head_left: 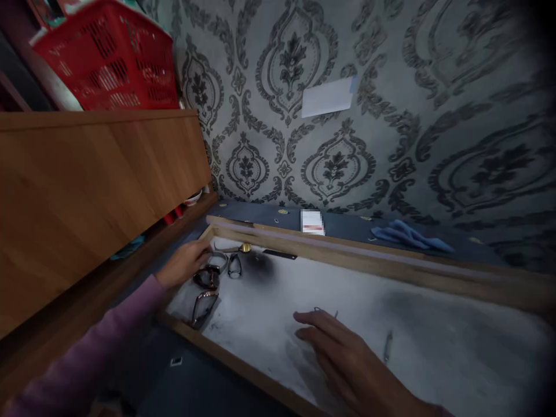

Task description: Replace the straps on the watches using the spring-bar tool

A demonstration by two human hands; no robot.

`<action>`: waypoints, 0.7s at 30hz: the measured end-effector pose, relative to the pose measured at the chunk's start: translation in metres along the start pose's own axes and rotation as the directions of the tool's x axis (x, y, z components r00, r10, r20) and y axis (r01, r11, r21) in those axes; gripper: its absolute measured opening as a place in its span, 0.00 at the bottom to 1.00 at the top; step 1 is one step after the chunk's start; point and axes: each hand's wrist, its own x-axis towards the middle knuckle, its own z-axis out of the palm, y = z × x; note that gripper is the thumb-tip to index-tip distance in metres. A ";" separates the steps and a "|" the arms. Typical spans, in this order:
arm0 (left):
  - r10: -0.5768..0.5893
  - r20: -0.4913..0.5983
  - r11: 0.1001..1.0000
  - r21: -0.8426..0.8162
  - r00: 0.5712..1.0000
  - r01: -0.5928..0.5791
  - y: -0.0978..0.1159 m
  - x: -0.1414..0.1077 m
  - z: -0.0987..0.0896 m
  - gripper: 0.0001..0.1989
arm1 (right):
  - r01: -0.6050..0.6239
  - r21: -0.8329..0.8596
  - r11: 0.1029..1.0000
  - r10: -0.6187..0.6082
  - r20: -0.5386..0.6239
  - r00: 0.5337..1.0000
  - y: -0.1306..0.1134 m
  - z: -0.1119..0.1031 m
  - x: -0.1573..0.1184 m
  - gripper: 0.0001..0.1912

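Note:
My left hand [186, 263] reaches over the left end of a shallow wooden tray [230, 362]. Its fingers are bent together close to a silvery band [222, 262]; what they grip, if anything, is hidden. Beside it lie a dark-framed thing like eyeglasses [207, 278], a dark looped band [203, 310] and a small dark-rimmed looped thing [234, 266]. A watch with a gold face [245, 248] lies near the far left corner. My right hand [343, 353] hovers above the pale tray floor, fingers stretched out and holding nothing. A thin wiry thing [319, 309] shows just behind those fingers.
A flat black strip [280, 254] lies along the tray's far side, and a small slim metal piece [388, 346] at the right. Behind the tray are a white packet [312, 222] and a blue cloth [410, 236]. A wooden cabinet [104, 191] bearing a red basket [108, 58] stands left.

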 end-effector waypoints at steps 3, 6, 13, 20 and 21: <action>0.020 0.038 0.999 0.032 0.999 -0.021 0.003 0.035 0.009 0.10 | -0.025 0.012 1.000 0.025 -0.022 0.999 0.004 0.004 -0.004 0.16; 0.034 0.095 0.997 0.071 0.995 -0.040 0.008 0.066 0.020 0.08 | -0.072 0.052 0.996 0.076 -0.061 0.995 0.007 0.002 -0.006 0.16; -0.028 0.229 0.981 0.191 0.973 -0.016 0.026 0.095 0.041 0.15 | -0.121 0.090 0.989 0.122 -0.009 0.992 0.001 -0.008 0.001 0.15; -0.081 0.245 0.962 0.271 0.966 0.011 0.027 0.103 0.043 0.15 | -0.122 0.079 0.989 0.120 0.028 0.992 0.000 -0.011 0.001 0.16; -0.087 0.240 0.962 0.274 0.967 0.018 0.025 0.103 0.042 0.15 | -0.124 0.076 0.989 0.122 0.024 0.992 0.001 -0.011 0.000 0.16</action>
